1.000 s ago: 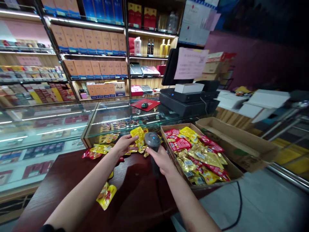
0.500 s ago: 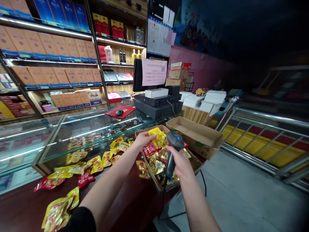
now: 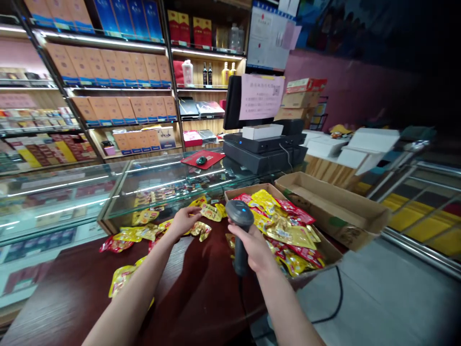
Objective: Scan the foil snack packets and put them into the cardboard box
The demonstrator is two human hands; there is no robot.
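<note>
In my right hand is a dark barcode scanner, its fingers wrapped round the handle and its head tilted up with a small blue light. My left hand has its fingers stretched out at the left edge of a yellow snack packet; whether they touch it I cannot tell. More yellow and red packets lie in a row along the glass case, partly behind my left arm. Right of the scanner, a cardboard box holds a heap of red, yellow and gold packets.
A second cardboard box stands behind the filled one. The glass display case borders the dark red counter. Beyond are a monitor and a mouse on a red mat. The scanner's cable hangs over the counter's right side.
My left hand has let go of a yellow packet over the box and moved left to the packets on the counter. The scanner remains in my right hand. The view has turned left.
</note>
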